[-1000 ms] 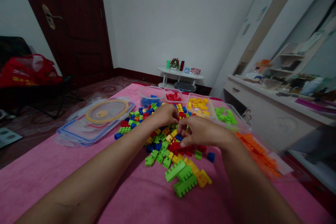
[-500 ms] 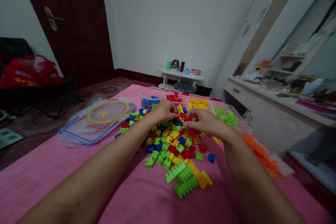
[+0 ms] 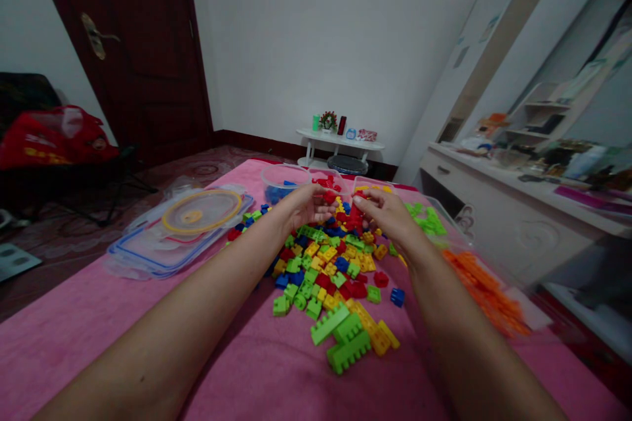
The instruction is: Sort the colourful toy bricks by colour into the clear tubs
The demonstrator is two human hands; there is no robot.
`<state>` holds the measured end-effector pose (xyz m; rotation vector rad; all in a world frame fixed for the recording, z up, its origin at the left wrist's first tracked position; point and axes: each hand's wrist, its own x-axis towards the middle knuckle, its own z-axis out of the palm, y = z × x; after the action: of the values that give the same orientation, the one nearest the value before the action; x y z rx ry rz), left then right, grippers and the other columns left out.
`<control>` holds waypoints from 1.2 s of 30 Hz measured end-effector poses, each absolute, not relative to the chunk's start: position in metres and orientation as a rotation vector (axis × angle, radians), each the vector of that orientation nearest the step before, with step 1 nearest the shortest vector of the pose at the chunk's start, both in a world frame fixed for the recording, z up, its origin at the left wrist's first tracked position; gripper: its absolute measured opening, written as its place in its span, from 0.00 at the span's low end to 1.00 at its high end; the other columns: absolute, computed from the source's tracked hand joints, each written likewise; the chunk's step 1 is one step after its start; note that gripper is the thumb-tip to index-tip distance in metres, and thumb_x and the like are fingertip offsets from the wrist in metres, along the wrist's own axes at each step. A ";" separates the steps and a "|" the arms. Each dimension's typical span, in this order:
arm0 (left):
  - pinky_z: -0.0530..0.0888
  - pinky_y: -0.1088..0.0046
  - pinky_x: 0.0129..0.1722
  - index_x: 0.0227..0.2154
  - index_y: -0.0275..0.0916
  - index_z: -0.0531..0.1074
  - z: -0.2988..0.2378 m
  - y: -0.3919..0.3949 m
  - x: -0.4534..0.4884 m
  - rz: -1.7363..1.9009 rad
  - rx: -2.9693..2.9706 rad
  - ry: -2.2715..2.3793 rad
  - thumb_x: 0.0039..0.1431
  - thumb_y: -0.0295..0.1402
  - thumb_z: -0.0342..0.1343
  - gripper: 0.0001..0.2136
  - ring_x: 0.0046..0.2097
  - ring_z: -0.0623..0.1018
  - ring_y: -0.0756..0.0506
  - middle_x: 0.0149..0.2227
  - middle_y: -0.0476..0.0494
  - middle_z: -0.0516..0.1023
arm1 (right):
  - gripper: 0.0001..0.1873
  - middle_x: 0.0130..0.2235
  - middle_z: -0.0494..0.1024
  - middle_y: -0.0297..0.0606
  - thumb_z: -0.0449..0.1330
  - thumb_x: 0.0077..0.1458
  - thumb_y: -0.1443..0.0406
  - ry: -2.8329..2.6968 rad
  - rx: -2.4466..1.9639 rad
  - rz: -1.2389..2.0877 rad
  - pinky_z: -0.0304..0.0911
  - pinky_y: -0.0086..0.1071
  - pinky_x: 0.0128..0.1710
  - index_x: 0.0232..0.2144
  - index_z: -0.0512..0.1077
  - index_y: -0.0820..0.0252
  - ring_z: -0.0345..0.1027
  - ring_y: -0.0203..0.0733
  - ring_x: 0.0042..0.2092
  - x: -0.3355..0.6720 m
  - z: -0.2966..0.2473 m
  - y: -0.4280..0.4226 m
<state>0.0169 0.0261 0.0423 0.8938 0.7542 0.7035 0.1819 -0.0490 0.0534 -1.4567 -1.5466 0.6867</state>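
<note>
A heap of red, blue, yellow and green toy bricks [image 3: 326, 270] lies on a pink cloth [image 3: 276, 368]. Both my hands hover over the far end of the heap, near a row of clear tubs. My left hand [image 3: 303, 207] is curled, its fingertips pinching a red brick [image 3: 330, 197]. My right hand [image 3: 382, 210] is closed on red bricks [image 3: 356, 210] that show under its fingers. Just beyond the hands sits the tub with red bricks [image 3: 326, 181].
A tub of blue bricks [image 3: 281, 181], one of yellow [image 3: 378, 187] and one of green [image 3: 427, 217] flank the red one. Orange bricks [image 3: 486, 289] lie at the right. Stacked clear lids [image 3: 180, 223] rest left. A dresser [image 3: 518, 223] stands right, a door [image 3: 133, 46] behind.
Both hands have lifted off the heap and moved away from me toward the tubs, carrying red bricks. More of the heap's middle is uncovered.
</note>
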 end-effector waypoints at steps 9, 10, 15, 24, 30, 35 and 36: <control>0.65 0.77 0.26 0.27 0.37 0.76 0.028 0.034 0.010 0.951 2.010 1.265 0.50 0.35 0.56 0.07 0.28 0.71 0.49 0.25 0.46 0.73 | 0.15 0.41 0.77 0.40 0.57 0.50 0.63 -1.671 -1.769 -0.170 0.62 0.35 0.42 0.40 0.75 0.59 0.69 0.42 0.40 0.201 0.019 -0.028; 0.66 0.75 0.30 0.27 0.38 0.77 0.028 0.034 0.008 0.924 2.196 1.358 0.48 0.34 0.57 0.06 0.31 0.72 0.47 0.27 0.45 0.74 | 0.14 0.42 0.77 0.40 0.57 0.50 0.63 -1.729 -1.818 -0.176 0.61 0.35 0.43 0.40 0.75 0.58 0.69 0.43 0.42 0.201 0.015 -0.028; 0.68 0.70 0.36 0.25 0.41 0.78 0.025 0.031 0.003 0.556 2.428 1.517 0.44 0.40 0.62 0.09 0.34 0.76 0.41 0.27 0.42 0.76 | 0.18 0.45 0.76 0.41 0.59 0.51 0.56 -1.907 -2.014 -0.172 0.61 0.36 0.41 0.43 0.74 0.54 0.69 0.47 0.45 0.196 0.001 -0.030; 0.67 0.71 0.33 0.16 0.39 0.73 0.024 0.032 0.005 0.544 2.392 1.483 0.39 0.31 0.64 0.06 0.30 0.74 0.43 0.20 0.46 0.71 | 0.16 0.40 0.78 0.41 0.61 0.49 0.54 -1.954 -2.055 -0.246 0.59 0.33 0.35 0.38 0.77 0.54 0.70 0.46 0.41 0.192 0.014 -0.037; 0.60 0.81 0.20 0.20 0.35 0.68 0.042 0.021 0.015 0.829 1.670 0.922 0.47 0.33 0.58 0.07 0.22 0.67 0.54 0.19 0.51 0.68 | 0.13 0.36 0.78 0.39 0.60 0.50 0.58 -1.705 -1.596 -0.251 0.61 0.32 0.37 0.36 0.76 0.59 0.70 0.42 0.38 0.186 0.045 -0.045; 0.62 0.84 0.15 0.29 0.36 0.66 0.046 0.005 0.030 0.720 0.934 0.613 0.55 0.33 0.51 0.06 0.22 0.72 0.53 0.24 0.48 0.71 | 0.11 0.39 0.74 0.40 0.60 0.52 0.63 -1.717 -1.311 -0.308 0.61 0.34 0.43 0.39 0.74 0.58 0.67 0.43 0.42 0.165 0.054 -0.057; 0.63 0.84 0.14 0.30 0.36 0.67 0.044 0.004 0.031 0.695 0.881 0.572 0.58 0.37 0.49 0.08 0.21 0.71 0.53 0.23 0.48 0.70 | 0.11 0.40 0.74 0.40 0.60 0.52 0.64 -1.767 -1.324 -0.294 0.61 0.34 0.43 0.39 0.74 0.58 0.67 0.44 0.43 0.162 0.054 -0.058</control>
<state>0.0309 0.0044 0.0444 0.8813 0.5721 0.6946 0.1619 -0.0582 0.0538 -1.3240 -1.7673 -0.2943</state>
